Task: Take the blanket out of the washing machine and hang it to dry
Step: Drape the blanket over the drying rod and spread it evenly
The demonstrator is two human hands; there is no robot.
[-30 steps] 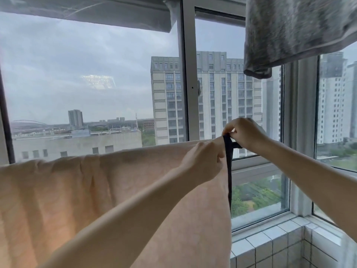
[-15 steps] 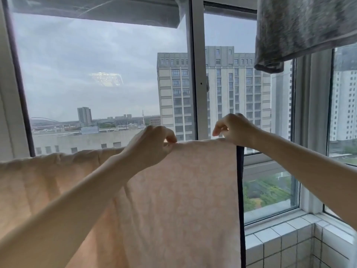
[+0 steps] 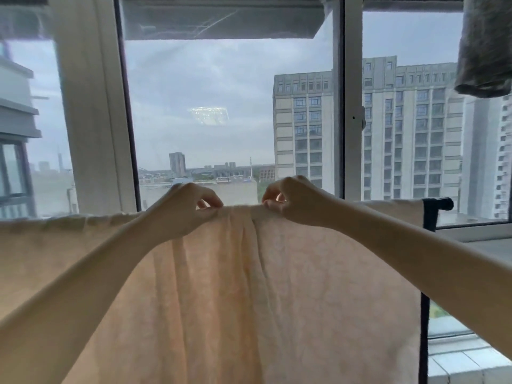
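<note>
Blanket (image 3: 249, 286): peach, thin enough to let daylight through. Hangs draped over a horizontal rod (image 3: 443, 203) in front of the window (image 3: 352, 106). Spans nearly the whole width of the view and runs out of frame at the bottom. Shows a dark trim (image 3: 425, 273) down its right edge. Bunches into vertical folds at the top, between the two hands.

Rod: dark, visible only at its right end, just past the trim; rest hidden under the cloth.

Left hand (image 3: 180, 212): reaches in from lower left, fingers curled, thumb and fingertips pinching the top fold of the blanket at the rod line.

Right hand (image 3: 293, 200): reaches in from lower right, fingers curled, gripping the same top fold just right of the gathered pleats. Sits near the left hand, not touching it, with a short stretch of bunched cloth between.

Grey cloth (image 3: 484, 51): hangs at the top right corner, above the rod end and well apart from the blanket.

Tiled sill (image 3: 465, 364): white, at lower right, beside the trimmed edge.

Outside the glass: tall pale building (image 3: 401, 134) to the right, overcast sky, low skyline in the distance.
</note>
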